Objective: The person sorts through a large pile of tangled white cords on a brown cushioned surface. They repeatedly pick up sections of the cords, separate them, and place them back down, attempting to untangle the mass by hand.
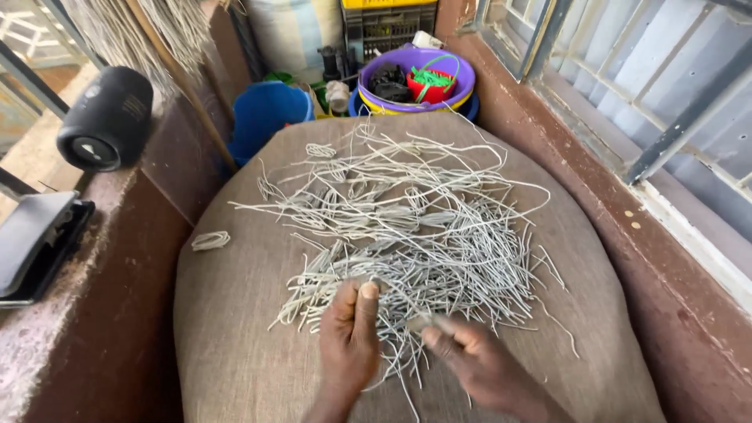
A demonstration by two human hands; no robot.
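While a heap of pale grey strands (407, 227) lies spread over the burlap sack (235, 329) in the middle of the frame, both hands work at its lower edge. The left hand (350, 333) pinches a few strands, thumb up; the right hand (470, 352) grips others. A small coil (210, 240) lies apart at left.

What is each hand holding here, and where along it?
Both the left hand and right hand pinch thin pale grey fibre strands at the pile's near edge; exact grip points unclear.
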